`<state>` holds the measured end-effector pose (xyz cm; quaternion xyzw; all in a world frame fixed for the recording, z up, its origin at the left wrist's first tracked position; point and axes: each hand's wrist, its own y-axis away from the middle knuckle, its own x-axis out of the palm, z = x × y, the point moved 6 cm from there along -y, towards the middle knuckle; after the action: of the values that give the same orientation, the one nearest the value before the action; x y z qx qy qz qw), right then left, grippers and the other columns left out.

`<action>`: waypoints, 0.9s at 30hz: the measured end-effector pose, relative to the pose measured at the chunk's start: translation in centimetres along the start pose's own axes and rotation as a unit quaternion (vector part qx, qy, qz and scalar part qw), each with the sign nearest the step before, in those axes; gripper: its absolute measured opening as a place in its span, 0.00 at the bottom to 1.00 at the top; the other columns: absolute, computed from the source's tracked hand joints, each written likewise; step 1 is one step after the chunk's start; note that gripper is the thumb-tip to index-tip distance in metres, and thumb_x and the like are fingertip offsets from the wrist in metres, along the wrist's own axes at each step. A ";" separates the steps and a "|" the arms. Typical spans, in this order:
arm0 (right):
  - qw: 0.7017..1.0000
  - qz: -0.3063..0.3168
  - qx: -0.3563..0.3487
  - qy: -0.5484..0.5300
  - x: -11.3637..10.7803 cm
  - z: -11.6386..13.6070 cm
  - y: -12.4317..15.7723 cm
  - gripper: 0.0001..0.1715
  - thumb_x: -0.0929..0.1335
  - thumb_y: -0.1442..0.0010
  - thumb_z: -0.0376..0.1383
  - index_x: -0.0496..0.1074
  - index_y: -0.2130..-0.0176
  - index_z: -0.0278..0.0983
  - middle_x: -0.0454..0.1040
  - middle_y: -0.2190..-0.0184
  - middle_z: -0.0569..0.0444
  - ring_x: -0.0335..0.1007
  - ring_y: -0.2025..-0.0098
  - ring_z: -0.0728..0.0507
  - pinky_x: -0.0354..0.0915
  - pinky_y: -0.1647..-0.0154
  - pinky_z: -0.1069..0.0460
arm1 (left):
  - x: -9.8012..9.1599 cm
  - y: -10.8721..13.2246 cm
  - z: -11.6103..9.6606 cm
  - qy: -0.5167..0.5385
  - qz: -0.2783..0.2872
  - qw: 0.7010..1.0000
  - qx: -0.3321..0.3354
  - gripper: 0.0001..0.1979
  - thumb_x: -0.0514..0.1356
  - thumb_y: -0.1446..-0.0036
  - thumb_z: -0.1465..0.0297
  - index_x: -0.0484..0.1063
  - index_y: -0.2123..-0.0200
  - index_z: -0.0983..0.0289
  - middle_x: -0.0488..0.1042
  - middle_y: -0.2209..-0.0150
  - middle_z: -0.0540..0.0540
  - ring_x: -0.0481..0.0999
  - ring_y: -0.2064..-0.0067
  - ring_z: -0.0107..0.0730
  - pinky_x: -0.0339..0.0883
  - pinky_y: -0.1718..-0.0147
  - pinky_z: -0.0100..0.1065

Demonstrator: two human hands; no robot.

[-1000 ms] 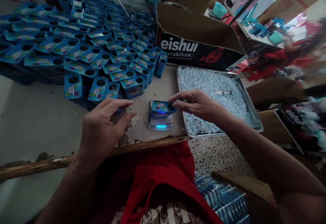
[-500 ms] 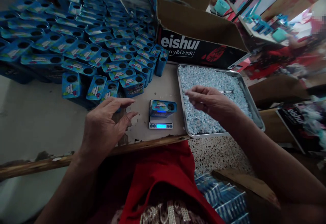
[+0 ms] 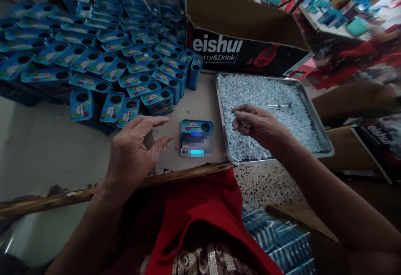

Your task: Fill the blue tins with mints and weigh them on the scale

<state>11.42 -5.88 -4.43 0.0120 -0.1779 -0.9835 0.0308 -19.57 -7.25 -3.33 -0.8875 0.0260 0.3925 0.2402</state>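
Wood, worn and chipped, is making up the table (image 3: 46, 150), which is carrying everything. Blue tins (image 3: 94, 49) are crowding its far left corner in rows. A cardboard box (image 3: 244, 33) is standing open along the far edge. A steel tray (image 3: 282, 160) is sitting at the right edge, filled with pale blue pellets (image 3: 266, 91).

The left hand (image 3: 134, 152) is hovering open near the front edge, fingers spread, gripping nothing. The right hand (image 3: 257, 122) is hanging over the tray's near left corner with its fingertips pinched together; whether pellets are lying between them cannot be told.

Between the hands, by the front edge, a small scale (image 3: 196, 152) is glowing blue. One tin (image 3: 196, 127) is lying flat on it, its long axis running along the front edge and its round hole pointing toward the tray.

A second ago the right hand's fingers were resting on the hole end of that tin; now they are clear of it, over the tray. The left hand and the tin are staying where they were.
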 end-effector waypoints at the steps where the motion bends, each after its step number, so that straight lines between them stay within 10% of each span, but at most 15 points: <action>1: 1.000 0.014 -0.013 0.014 0.7 0.4 0.0 0.09 0.73 0.34 0.40 0.74 0.58 0.37 0.76 0.73 0.54 0.58 0.78 0.52 0.53 0.78 0.56 | 0.0 0.0 0.0 0.002 0.000 1.000 0.000 0.16 0.69 0.39 0.70 0.78 0.48 0.61 0.80 0.51 0.54 0.80 0.49 0.37 0.73 0.45 0.38; 11: 0.951 0.085 -0.149 0.257 6.1 3.0 -0.4 0.11 0.76 0.39 0.39 0.80 0.58 0.37 0.76 0.67 0.54 0.68 0.65 0.45 0.63 0.64 0.50 | 0.5 0.0 0.4 0.018 0.020 0.999 -0.027 0.17 0.68 0.38 0.66 0.76 0.47 0.54 0.80 0.49 0.51 0.80 0.48 0.41 0.73 0.44 0.41; 19: 0.999 0.012 -0.029 0.009 2.0 1.7 -0.8 0.13 0.71 0.46 0.30 0.76 0.58 0.36 0.79 0.65 0.51 0.60 0.74 0.49 0.57 0.73 0.53 | 0.5 0.1 0.6 0.017 0.006 1.000 -0.016 0.17 0.68 0.39 0.67 0.76 0.47 0.56 0.80 0.49 0.54 0.80 0.47 0.42 0.74 0.44 0.44; 27: 0.996 0.070 -0.039 0.029 3.9 1.9 -0.4 0.19 0.76 0.40 0.40 0.77 0.51 0.36 0.81 0.64 0.50 0.55 0.77 0.52 0.51 0.78 0.54 | 0.6 -0.1 -0.1 0.020 0.016 0.999 -0.032 0.17 0.67 0.39 0.66 0.76 0.47 0.53 0.78 0.47 0.53 0.79 0.45 0.44 0.73 0.42 0.46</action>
<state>7.48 -5.13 -2.80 0.0273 -0.1392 -0.9843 0.1049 -19.05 -7.09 -3.65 -0.9019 0.0329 0.3791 0.2046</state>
